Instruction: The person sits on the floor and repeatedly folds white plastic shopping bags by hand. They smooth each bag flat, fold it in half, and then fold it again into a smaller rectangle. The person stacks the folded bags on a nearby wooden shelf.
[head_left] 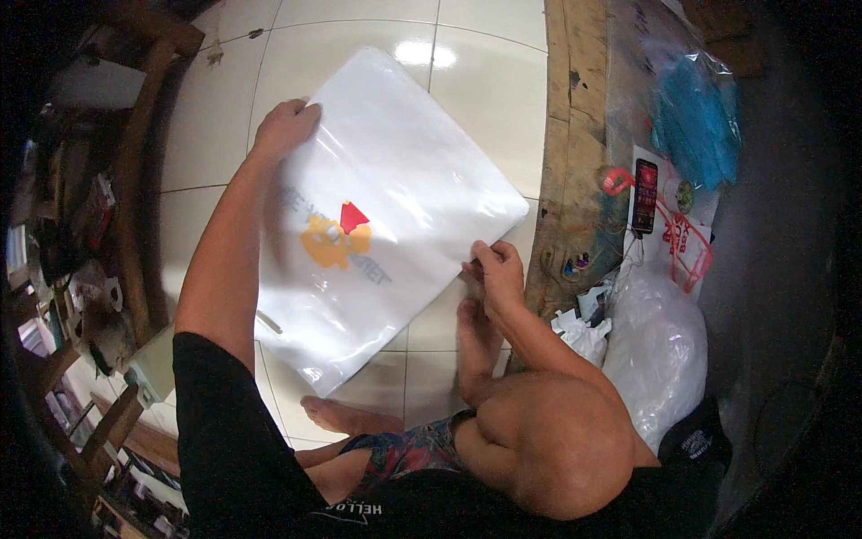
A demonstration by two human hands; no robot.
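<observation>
A large white glossy plastic bag (395, 153), with a yellow and red cartoon print and grey lettering, lies slantwise over the tiled floor in front of me. A slot like a hand-hole shows near its lower left corner. My left hand (289, 128) is closed on the bag's upper left edge, its fingers partly hidden beneath. At the lower right edge, my right hand (496, 269) pinches the bag between thumb and fingers. Whether it is one bag or a stack, I cannot tell.
A worn wooden plank (575, 162) runs along the right. Beyond it lie a phone (645, 193), blue plastic (696, 121), a red cord and a big clear plastic bundle (655, 350). Wooden furniture (148, 180) stands at the left. My bare feet are near the bag's lower edge.
</observation>
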